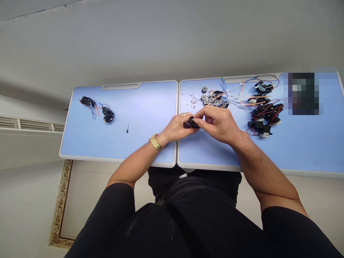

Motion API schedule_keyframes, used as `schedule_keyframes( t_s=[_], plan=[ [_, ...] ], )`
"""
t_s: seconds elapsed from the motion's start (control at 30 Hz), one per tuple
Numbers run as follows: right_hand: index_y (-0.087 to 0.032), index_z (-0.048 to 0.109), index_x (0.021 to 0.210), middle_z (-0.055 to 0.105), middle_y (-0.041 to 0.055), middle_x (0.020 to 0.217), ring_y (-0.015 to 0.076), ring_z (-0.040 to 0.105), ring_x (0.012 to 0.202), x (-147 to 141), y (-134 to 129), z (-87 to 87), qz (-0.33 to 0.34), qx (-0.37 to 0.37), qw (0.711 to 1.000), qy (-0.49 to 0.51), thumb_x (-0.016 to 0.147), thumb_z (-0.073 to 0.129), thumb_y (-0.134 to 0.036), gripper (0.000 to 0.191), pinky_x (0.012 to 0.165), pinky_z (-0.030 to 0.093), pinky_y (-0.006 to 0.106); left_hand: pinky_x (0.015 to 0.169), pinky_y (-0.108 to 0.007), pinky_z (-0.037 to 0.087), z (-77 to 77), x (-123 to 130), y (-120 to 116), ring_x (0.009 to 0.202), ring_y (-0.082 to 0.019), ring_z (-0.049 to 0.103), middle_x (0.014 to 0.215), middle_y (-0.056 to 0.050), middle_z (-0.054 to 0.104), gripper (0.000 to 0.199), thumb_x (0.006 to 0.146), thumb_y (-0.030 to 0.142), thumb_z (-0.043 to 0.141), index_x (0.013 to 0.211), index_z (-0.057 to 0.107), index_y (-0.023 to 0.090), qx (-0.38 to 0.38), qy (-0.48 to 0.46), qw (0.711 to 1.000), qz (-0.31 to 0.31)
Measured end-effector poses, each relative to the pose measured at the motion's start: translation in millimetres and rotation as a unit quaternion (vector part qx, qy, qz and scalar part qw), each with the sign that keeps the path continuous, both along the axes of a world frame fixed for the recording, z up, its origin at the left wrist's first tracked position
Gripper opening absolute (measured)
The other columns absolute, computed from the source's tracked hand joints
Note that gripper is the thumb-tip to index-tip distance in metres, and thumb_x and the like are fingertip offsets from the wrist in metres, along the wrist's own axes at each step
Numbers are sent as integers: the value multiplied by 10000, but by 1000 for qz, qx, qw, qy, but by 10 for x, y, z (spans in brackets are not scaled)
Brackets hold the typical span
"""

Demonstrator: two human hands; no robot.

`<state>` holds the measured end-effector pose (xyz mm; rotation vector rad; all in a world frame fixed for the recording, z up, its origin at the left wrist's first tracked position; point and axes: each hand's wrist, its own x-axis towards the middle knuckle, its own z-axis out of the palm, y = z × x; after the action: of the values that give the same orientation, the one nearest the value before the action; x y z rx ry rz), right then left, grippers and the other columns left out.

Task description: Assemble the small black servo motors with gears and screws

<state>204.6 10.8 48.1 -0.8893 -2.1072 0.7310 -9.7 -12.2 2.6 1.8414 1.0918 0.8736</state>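
Over the seam between two blue tabletops, my left hand [177, 128] is closed around a small black part [192, 123]. My right hand [219, 123] pinches the top of that same part between thumb and index finger. Just beyond my right hand lie round metallic pieces [208, 100] in a cluster. Small screws [193, 101] are scattered to the left of them. Clear, blue and orange tubes [233, 97] run from the cluster to black motor units with red wires [266, 113] on the right.
On the left tabletop [145, 107] lie a small screwdriver [127, 128] and two black wired assemblies [108, 114] [87, 101]. A pixelated dark object [303, 94] is at the far right. The table's white front edge [209, 167] runs below my forearms.
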Motion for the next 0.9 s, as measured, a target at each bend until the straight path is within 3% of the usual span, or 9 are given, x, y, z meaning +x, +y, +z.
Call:
schedule_keyframes(
  t_s=[0.33,0.57,0.9],
  plan=[
    [-235,774,899,737,-2,795,137,524,614,19,11,7,-7,2,1000,2,1025,718,-270,142,612,388,331,849,-295,593,-50,-20,29,900,-143,729,1031,-27,780,146,880,295,870,927,777,193,-46,-36,998,3],
    [-263,792,1092,786,53,1013,195,620,754,99,47,81,12,-13,999,-33,1020,750,-397,158,703,478,366,910,-337,610,-83,-31,44,1015,-178,751,1168,-72,781,280,866,386,912,1052,816,200,-86,-112,990,-7],
    [-242,779,1153,796,49,1028,199,650,789,108,48,36,57,-5,996,-68,1022,745,-349,173,770,493,357,855,-312,597,-120,-49,70,915,-144,695,1012,-30,715,378,823,499,957,906,777,178,-131,-150,980,-24]
  ],
)
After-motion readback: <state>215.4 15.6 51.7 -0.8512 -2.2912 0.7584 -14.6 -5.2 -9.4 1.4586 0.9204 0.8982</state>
